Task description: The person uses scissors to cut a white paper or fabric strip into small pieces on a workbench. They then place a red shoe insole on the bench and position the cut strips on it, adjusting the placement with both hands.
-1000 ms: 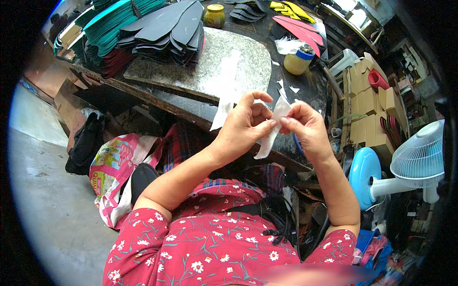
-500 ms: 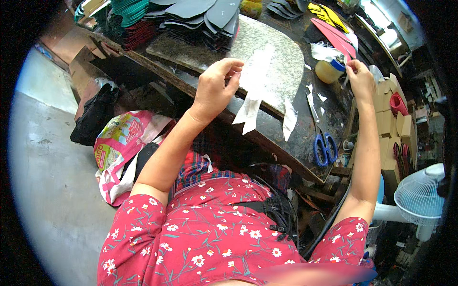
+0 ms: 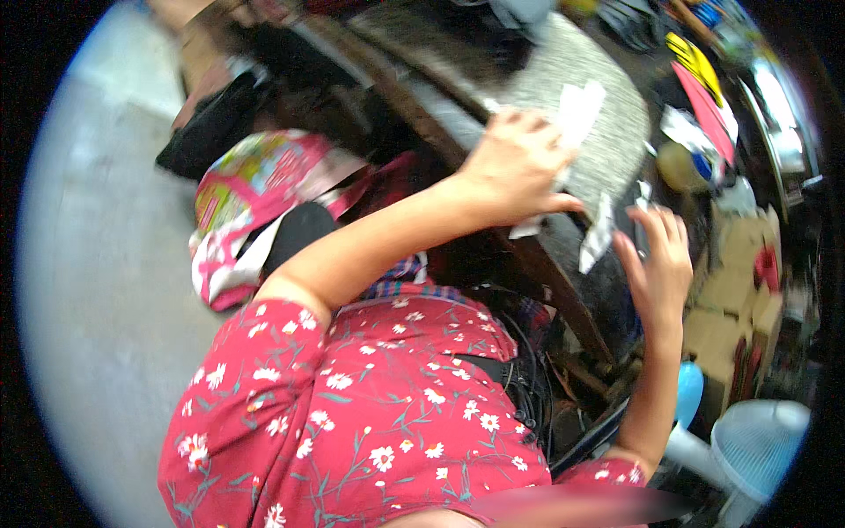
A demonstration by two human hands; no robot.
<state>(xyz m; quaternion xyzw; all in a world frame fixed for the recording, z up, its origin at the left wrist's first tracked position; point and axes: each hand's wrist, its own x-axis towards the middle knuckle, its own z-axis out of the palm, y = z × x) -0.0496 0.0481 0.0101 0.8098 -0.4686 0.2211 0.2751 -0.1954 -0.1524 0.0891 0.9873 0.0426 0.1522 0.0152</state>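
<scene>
My left hand (image 3: 519,167) is over the near edge of a grey speckled board (image 3: 616,97), thumb stretched out and fingers apart; I see nothing held in it. White strips (image 3: 579,114) of thin material lie on the board just beyond its fingers. Another white strip (image 3: 598,236) hangs off the board's near corner, between my two hands. To the right, my right hand (image 3: 660,260) is raised above the dark tabletop with thumb and fingers spread, apparently holding nothing. The blue-handled scissors cannot be made out behind it.
Beyond my right hand stands a jar (image 3: 682,167) of yellowish stuff with a blue rim. Pink (image 3: 707,110) and yellow pieces (image 3: 695,66) lie farther back. Cardboard boxes (image 3: 713,326) and a fan (image 3: 757,458) are at the right. A colourful bag (image 3: 264,189) sits at the left.
My left hand has moved right and spread its fingers. My right hand has come away from beside the jar, down toward me, and opened. The view has shifted and blurred.
</scene>
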